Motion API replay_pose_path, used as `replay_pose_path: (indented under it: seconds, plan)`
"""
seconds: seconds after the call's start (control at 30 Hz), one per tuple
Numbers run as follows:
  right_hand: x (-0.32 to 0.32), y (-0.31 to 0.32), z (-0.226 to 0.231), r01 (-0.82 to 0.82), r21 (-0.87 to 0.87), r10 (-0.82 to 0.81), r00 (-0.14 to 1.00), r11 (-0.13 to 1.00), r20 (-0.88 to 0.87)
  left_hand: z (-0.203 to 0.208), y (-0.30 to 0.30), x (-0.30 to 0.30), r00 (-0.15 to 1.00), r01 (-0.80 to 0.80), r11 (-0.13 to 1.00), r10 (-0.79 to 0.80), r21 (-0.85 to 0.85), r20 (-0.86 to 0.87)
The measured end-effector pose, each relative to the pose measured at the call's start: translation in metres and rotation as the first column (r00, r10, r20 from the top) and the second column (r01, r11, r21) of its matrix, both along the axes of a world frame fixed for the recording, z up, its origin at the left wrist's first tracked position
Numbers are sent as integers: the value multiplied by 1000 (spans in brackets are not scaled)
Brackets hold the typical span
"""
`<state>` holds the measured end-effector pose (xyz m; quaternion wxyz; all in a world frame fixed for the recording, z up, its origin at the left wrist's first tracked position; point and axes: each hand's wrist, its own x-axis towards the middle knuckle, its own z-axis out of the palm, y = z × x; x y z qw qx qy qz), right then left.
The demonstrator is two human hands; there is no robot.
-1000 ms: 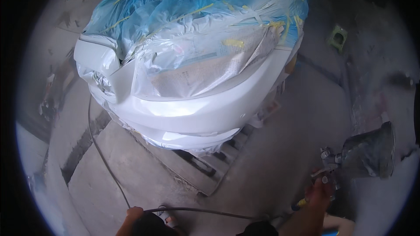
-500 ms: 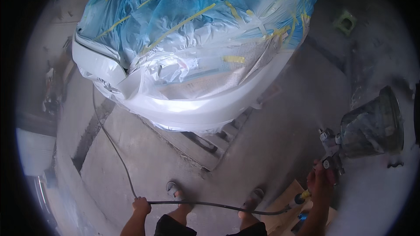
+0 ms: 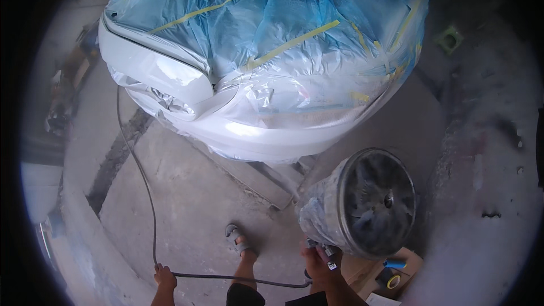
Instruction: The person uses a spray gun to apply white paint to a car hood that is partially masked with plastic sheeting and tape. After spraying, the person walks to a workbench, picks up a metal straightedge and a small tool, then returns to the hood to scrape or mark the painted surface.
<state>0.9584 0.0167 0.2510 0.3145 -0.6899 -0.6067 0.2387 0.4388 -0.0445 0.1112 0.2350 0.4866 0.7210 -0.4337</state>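
My right hand [image 3: 317,265] is closed round the handle of a spray gun [image 3: 324,251]. The gun's large cup [image 3: 323,207], streaked with paint and capped by a dark round lid [image 3: 378,201], hides its front and nozzle. A thin dark air hose [image 3: 238,277] runs from below the gun to my left hand [image 3: 165,277], whose fingers are wrapped round it, and then up along the floor at the left. Ahead of me is the front of a car with a glossy white bumper [image 3: 266,139] and white fender [image 3: 150,68]. Blue masking film [image 3: 317,11] with yellow tape strips covers the rest.
A cardboard box [image 3: 357,269] holding a blue roll and a black-and-yellow roll lies by my right arm. Under the bumper is a pallet-like slatted piece [image 3: 255,184]. A dark groove [image 3: 116,161] crosses the concrete floor. Haze hangs at the right.
My right hand has swung the spray gun leftward, from the far right to just below the bumper. My left hand has shifted slightly left and down with the hose. The car sits differently in view.
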Motion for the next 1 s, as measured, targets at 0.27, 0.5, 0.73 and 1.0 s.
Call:
replay_pose_path:
  seconds: [0.27,0.5,0.73,1.0]
  plan:
    - [-28,34,27,266,-391,-449,733,881,-512,18,1,-70,999,17,999,-18,-31,-41]
    - [86,-20,84,784,-449,-903,348,428,-253,-2,-6,-16,994,72,993,-64,-95,88]
    - [144,-41,77,450,-482,-657,573,752,-491,14,-8,87,983,174,961,-183,-214,-20]
    - [254,-14,24,52,-147,-110,900,988,-421,-14,-47,189,964,260,936,-266,-239,5]
